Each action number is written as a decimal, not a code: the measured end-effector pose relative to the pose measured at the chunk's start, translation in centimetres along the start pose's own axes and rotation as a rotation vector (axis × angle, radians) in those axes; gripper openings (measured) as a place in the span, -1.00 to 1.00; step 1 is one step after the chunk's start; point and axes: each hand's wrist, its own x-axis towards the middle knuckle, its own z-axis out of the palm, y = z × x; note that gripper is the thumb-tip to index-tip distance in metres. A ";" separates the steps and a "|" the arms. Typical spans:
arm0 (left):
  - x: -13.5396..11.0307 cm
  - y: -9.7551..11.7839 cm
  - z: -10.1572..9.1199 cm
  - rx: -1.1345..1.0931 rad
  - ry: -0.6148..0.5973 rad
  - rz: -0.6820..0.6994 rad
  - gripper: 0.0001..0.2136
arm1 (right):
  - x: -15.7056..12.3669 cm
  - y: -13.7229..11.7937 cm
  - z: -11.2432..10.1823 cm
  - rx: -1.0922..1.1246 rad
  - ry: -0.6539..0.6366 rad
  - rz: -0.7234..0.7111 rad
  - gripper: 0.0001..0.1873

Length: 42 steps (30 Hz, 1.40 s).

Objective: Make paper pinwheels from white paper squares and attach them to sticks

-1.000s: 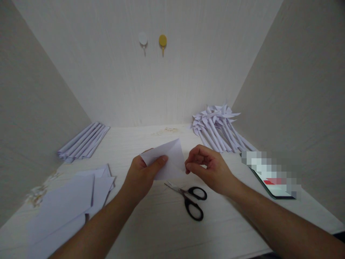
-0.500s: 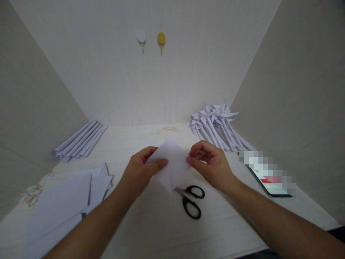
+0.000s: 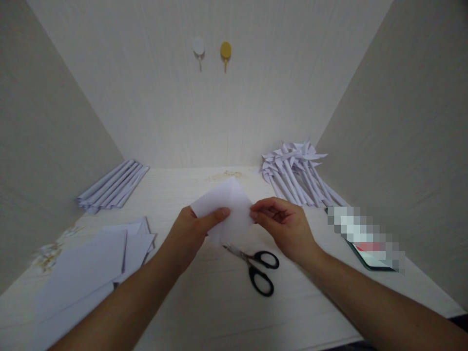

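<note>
A creased sheet of white paper [image 3: 239, 202] is held up above the middle of the table, one corner pointing away from me. My left hand [image 3: 195, 229] grips its left side, thumb flat on the face and the other fingers hidden behind. At the right corner, my right hand [image 3: 283, 222] pinches the edge between thumb and fingertips. Just below the paper lie scissors [image 3: 256, 265] with black handles, their blades slightly apart and pointing up and left. Neither hand touches them.
Cut white sheets [image 3: 87, 268] lie at the left, with rolled paper sticks [image 3: 115, 187] behind them. Several paper pinwheels [image 3: 292, 168] on paper sticks are piled at the back right. A phone [image 3: 376, 265] lies on the right. Walls enclose the table [image 3: 204, 312]; two hooks [image 3: 225, 51] hang behind.
The paper has tilted and moved slightly away from me, baring more of the scissor blades. My right hand keeps its pinch at the right corner. The whole view has shifted slightly.
</note>
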 end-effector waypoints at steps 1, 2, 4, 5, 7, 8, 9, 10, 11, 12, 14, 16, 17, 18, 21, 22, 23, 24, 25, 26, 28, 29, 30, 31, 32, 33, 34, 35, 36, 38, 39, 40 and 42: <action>0.1 0.0 -0.1 -0.002 0.032 -0.004 -0.66 | 0.0 0.0 0.0 0.004 0.009 -0.004 -0.89; 0.2 0.1 -0.2 -0.014 0.047 -0.007 -0.66 | 0.0 0.0 0.0 0.012 0.018 -0.008 -0.88; 0.3 0.1 -0.1 -0.039 0.029 -0.012 -0.66 | 0.0 0.0 0.1 0.033 0.032 -0.008 -0.87; 0.2 0.1 0.1 -0.040 0.015 -0.013 -0.66 | 0.0 0.0 0.1 0.037 0.032 -0.003 -0.86; 0.0 0.2 0.4 -0.004 0.002 -0.026 -0.65 | -0.1 0.1 0.2 0.024 0.020 0.016 -0.84; -0.2 0.2 0.5 0.021 0.008 -0.031 -0.65 | -0.2 0.1 0.2 0.005 0.008 0.023 -0.84; -0.3 0.3 0.6 0.043 0.018 -0.035 -0.65 | -0.3 0.1 0.2 -0.021 -0.009 0.023 -0.85; -0.4 0.4 0.7 0.059 0.031 -0.037 -0.65 | -0.4 0.1 0.2 -0.050 -0.030 0.014 -0.84; -0.5 0.4 0.6 0.067 0.042 -0.040 -0.64 | -0.5 0.1 0.1 -0.080 -0.052 -0.005 -0.82; -0.5 0.5 0.6 0.064 0.050 -0.040 -0.63 | -0.5 0.1 0.0 -0.112 -0.077 -0.032 -0.78; -0.4 0.5 0.3 0.037 0.061 -0.032 -0.63 | -0.6 0.1 -0.2 -0.179 -0.118 -0.092 -0.75; -0.2 0.4 0.1 0.003 0.066 -0.031 -0.63 | -0.7 0.1 -0.3 -0.243 -0.136 -0.139 -0.78; -0.1 0.4 0.0 -0.004 0.068 -0.032 -0.63 | -0.7 0.1 -0.4 -0.270 -0.139 -0.156 -0.80; 0.0 0.3 0.0 -0.003 0.071 -0.029 -0.64 | -0.7 0.0 -0.4 -0.291 -0.145 -0.170 -0.82; 0.2 0.2 -0.1 0.005 0.072 -0.022 -0.65 | -0.7 -0.1 -0.5 -0.323 -0.170 -0.211 -0.85; 0.2 0.2 -0.1 0.007 0.071 -0.019 -0.65 | -0.7 -0.2 -0.5 -0.329 -0.178 -0.224 -0.86; 0.1 0.2 -0.1 0.009 0.069 -0.017 -0.64 | -0.7 -0.3 -0.5 -0.336 -0.183 -0.236 -0.88; 0.1 0.2 0.0 0.012 0.070 -0.016 -0.62 | -0.7 -0.4 -0.5 -0.344 -0.185 -0.247 -0.89; 0.0 0.2 0.0 0.018 0.072 -0.014 -0.61 | -0.7 -0.5 -0.6 -0.352 -0.188 -0.254 -0.90; -0.1 0.3 0.0 0.024 0.076 -0.010 -0.60 | -0.7 -0.5 -0.6 -0.360 -0.190 -0.254 -0.91; -0.2 0.4 0.1 0.031 0.085 -0.011 -0.61 | -0.7 -0.7 -0.6 -0.365 -0.197 -0.240 -0.92; -0.3 0.5 0.1 0.034 0.091 -0.009 -0.62 | -0.7 -0.7 -0.7 -0.363 -0.200 -0.227 -0.93; -0.3 0.5 0.2 0.039 0.096 -0.006 -0.62 | -0.7 -0.7 -0.7 -0.359 -0.203 -0.212 -0.93; -0.3 0.6 0.2 0.046 0.100 -0.002 -0.63 | -0.7 -0.7 -0.7 -0.353 -0.207 -0.199 -0.93; -0.4 0.6 0.3 0.052 0.103 0.003 -0.63 | -0.7 -0.8 -0.7 -0.348 -0.211 -0.190 -0.94; -0.4 0.6 0.4 0.056 0.105 0.008 -0.63 | -0.6 -0.8 -0.7 -0.344 -0.215 -0.182 -0.94; -0.4 0.7 0.4 0.059 0.107 0.011 -0.63 | -0.6 -0.8 -0.7 -0.342 -0.215 -0.171 -0.94; -0.4 0.7 0.4 0.057 0.106 0.011 -0.63 | -0.5 -0.8 -0.7 -0.341 -0.212 -0.158 -0.94; -0.5 0.7 0.5 0.052 0.102 0.009 -0.63 | -0.5 -0.8 -0.6 -0.338 -0.207 -0.144 -0.94; -0.5 0.7 0.5 0.044 0.100 0.002 -0.63 | -0.5 -0.7 -0.6 -0.327 -0.192 -0.115 -0.93; -0.5 0.7 0.6 0.042 0.101 -0.003 -0.63 | -0.5 -0.7 -0.6 -0.319 -0.186 -0.105 -0.92; -0.6 0.7 0.6 0.041 0.104 -0.005 -0.64 | -0.5 -0.6 -0.6 -0.311 -0.181 -0.099 -0.92; -0.6 0.7 0.6 0.042 0.107 -0.005 -0.65 | -0.5 -0.5 -0.5 -0.293 -0.175 -0.091 -0.92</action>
